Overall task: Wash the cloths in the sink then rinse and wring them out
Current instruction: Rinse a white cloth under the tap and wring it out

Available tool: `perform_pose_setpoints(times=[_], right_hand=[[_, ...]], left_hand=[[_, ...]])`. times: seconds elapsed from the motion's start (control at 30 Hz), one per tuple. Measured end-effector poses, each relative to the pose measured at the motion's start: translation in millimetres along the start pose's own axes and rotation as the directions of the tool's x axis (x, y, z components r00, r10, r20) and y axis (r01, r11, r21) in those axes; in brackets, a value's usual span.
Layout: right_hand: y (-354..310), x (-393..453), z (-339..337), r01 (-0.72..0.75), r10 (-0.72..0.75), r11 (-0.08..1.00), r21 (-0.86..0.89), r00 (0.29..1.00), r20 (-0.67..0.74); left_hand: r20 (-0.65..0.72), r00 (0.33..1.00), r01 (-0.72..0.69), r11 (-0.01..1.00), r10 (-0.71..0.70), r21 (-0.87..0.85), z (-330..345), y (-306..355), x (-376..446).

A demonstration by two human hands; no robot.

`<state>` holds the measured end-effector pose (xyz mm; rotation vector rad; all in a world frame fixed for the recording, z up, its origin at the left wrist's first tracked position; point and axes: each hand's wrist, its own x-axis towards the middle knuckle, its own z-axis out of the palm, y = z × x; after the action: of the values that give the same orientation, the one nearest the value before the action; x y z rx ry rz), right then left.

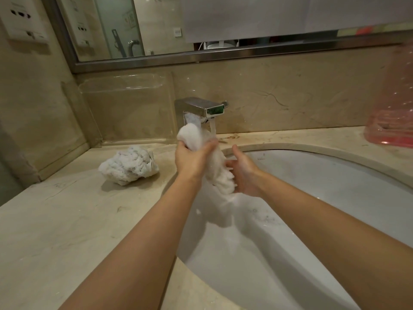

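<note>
Head cam has you over the sink [335, 166] with one white cloth [214, 162] twisted into a rope right under the tap [201, 109], and the water's running. Your left hand [192, 158] is wrapped around the upper part of it, fingers curled tight, with a lump of cloth poking out above your fist. Your right hand [244, 173] sits at the lower end, palm up and fingers mostly loose, more cupping the tail of the cloth than squeezing it, so I'd call that one open. Water looks to be streaming off the bottom into the basin.

Progress-wise, I'd guess you're about halfway. There's a second cloth [129, 165] balled up on the counter [67, 220] just past the sink's left rim, near the back corner, and it looks scrunched like it's already been wrung, though I can't tell how wet it is. So the one in your hands is probably at the rinse-and-wring stage. What's left: close that right hand, give it a proper twist, and shut the tap off.
</note>
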<state>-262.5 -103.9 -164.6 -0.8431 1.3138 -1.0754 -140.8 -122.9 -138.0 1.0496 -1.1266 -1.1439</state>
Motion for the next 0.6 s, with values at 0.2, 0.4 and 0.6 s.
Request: perform_pose_setpoints(times=[0.2, 0.4, 0.6], right_hand=[[-2, -3, 4, 0.058, -0.051, 0.965, 0.255, 0.998, -0.033], [-30, 5, -1, 0.367, -0.315, 0.861, 0.353, 0.929, -0.195], [-76, 6, 3, 0.453, -0.422, 0.815, 0.362, 0.892, -0.164]], left_hand=[[-0.301, 0.947, 0.063, 0.984, -0.112, -0.167, -9, 2, 6], [-0.327, 0.921, 0.092, 0.936, -0.210, -0.341, -9, 3, 11], [-0.273, 0.939, 0.105, 0.930, -0.209, -0.351, -8, 0, 13]])
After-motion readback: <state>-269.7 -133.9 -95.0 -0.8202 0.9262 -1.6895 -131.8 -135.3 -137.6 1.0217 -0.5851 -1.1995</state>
